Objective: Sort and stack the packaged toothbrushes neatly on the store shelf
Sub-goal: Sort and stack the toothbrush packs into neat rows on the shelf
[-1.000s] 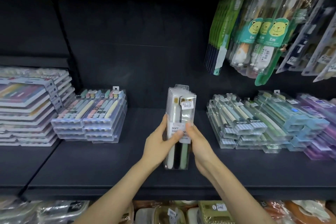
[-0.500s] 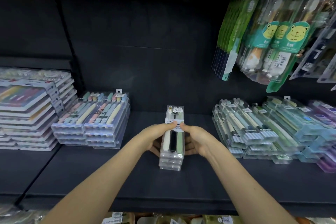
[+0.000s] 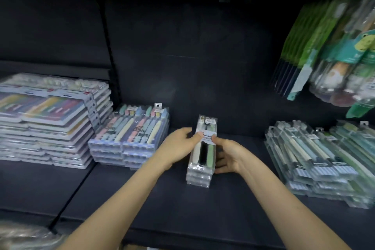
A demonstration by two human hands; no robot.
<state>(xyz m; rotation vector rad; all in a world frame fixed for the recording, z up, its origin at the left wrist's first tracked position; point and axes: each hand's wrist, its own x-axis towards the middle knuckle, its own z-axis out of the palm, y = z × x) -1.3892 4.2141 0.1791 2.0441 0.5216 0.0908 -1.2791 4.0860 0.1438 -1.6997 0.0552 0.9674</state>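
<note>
Position: toothbrush pack stack (image 3: 199, 170), three clear packs high, lies flat on the middle of the shelf (image 3: 182, 209). Both the left hand (image 3: 179, 145) and right hand (image 3: 230, 155) clasp its sides, fingers curled, thumbs on the top label. Best practice: squeeze edges flush, then release evenly.

The dark shelf (image 3: 223, 209) is made of two boards that meet at a seam on the left. On the left board lies a tall pile of flat rainbow-coloured packs (image 3: 46, 119). On the wider board, just right of the seam, pastel toothbrush packs (image 3: 132, 134) lie in two piles side by side. A narrow pile of clear toothbrush packs (image 3: 199, 176) lies mid-shelf, well apart from the slumped clear packs (image 3: 316, 160) at the right.
</note>
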